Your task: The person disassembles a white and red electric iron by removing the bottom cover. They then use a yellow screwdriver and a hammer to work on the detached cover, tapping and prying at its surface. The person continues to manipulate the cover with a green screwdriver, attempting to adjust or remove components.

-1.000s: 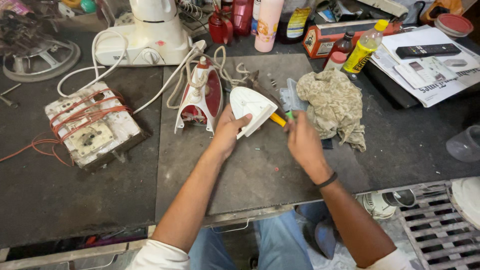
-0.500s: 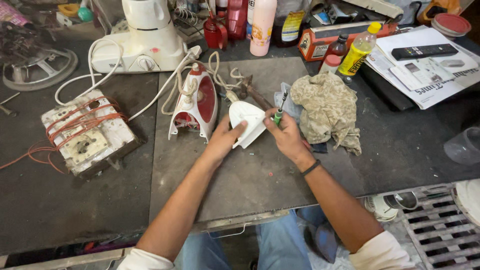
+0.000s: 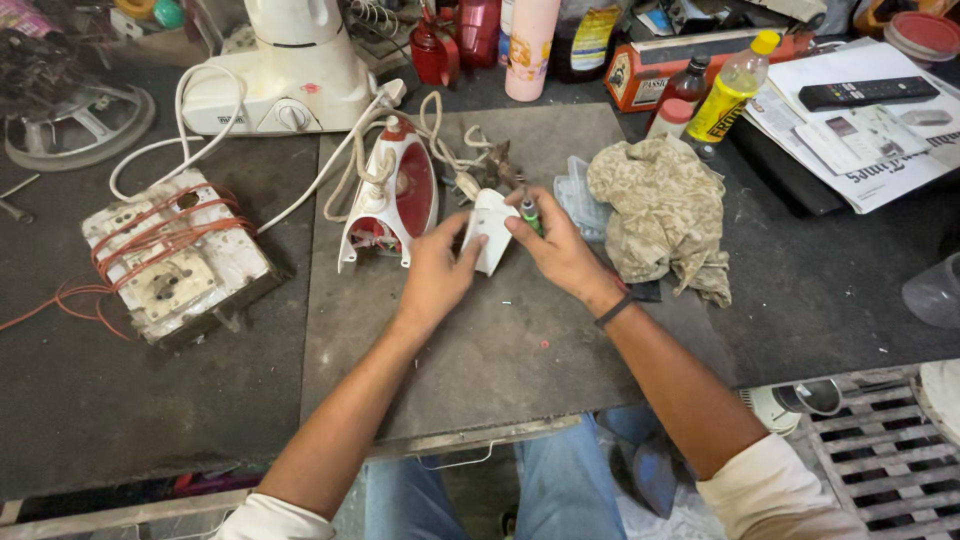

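Note:
My left hand (image 3: 437,272) grips the lower edge of a white plastic cover piece (image 3: 489,228) above the grey work mat (image 3: 480,350). My right hand (image 3: 556,248) touches the cover's right side and holds a small green-tipped tool (image 3: 529,214) against it. A red and white clothes iron (image 3: 395,195) lies on its side just left of the cover, its white cord (image 3: 440,130) looped behind it. Small metal parts sit behind the cover, partly hidden.
A crumpled beige rag (image 3: 665,210) lies right of my hands. A white switch board wound with orange wire (image 3: 170,255) sits at left. A white mixer base (image 3: 285,85), bottles (image 3: 735,85), a remote (image 3: 865,92) and papers (image 3: 870,140) line the back.
Both hands have drawn closer together on the white cover, which now stands more upright. The camera view has shifted slightly nearer the mat.

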